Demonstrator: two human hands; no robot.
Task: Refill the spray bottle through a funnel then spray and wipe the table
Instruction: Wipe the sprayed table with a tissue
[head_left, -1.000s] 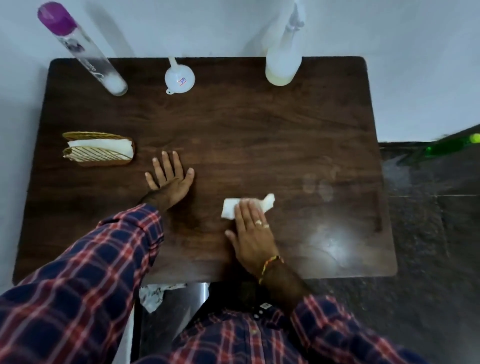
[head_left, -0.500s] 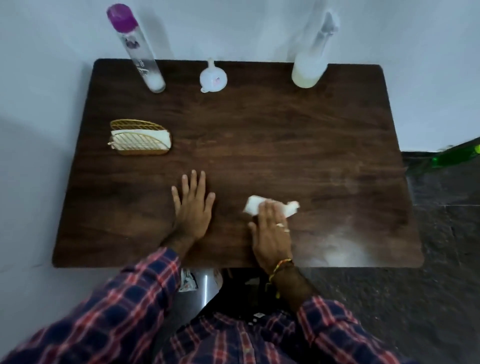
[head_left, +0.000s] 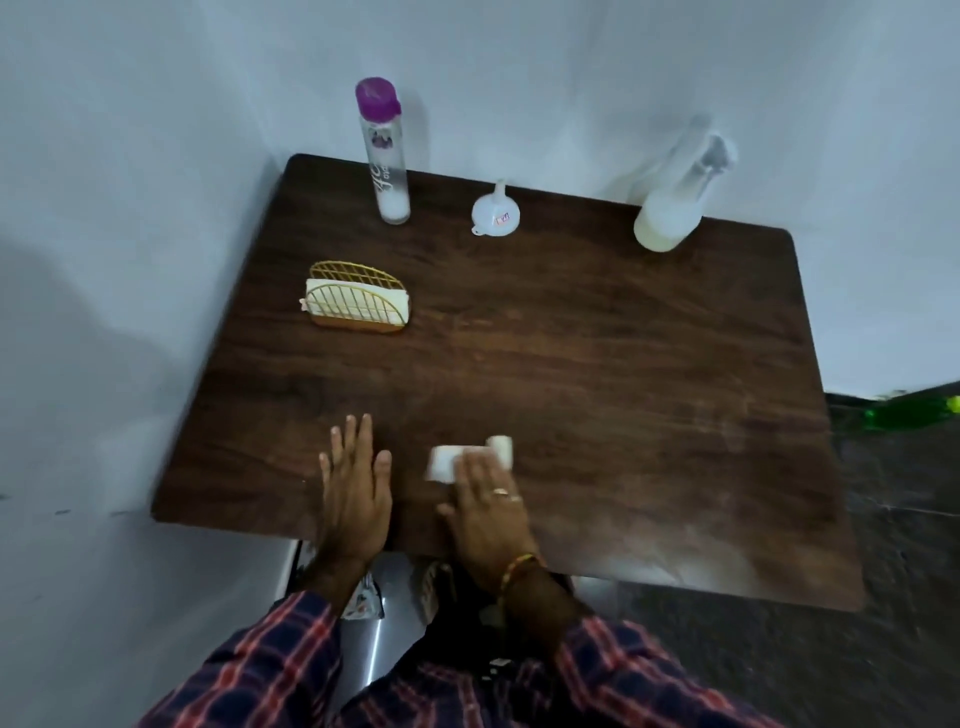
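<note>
Wiping continued: right hand (head_left: 485, 506), fingers flat on the tissue (head_left: 445, 464), had slid toward 9 o'clock beside the flat, empty left hand (head_left: 355, 496) on the bench (head_left: 597, 374).

- spray bottle (head_left: 670, 208): translucent, with a white trigger head; pale milky liquid fills its lower part; it stands upright at the far right corner of the bench (head_left: 597, 364), well to the right of the funnel
- funnel (head_left: 496, 212): small, white, a little sticker on it; it rests mouth down with its spout pointing up, at the far edge of the bench
- tissue (head_left: 447, 462): white, folded, lying flat near the front edge of the bench, well in front of the funnel; partly covered by the right hand (head_left: 485, 512)
- bench: dark brown wood grain, rounded corners; a dull hazy patch shows on its front right part, far from the funnel
</note>
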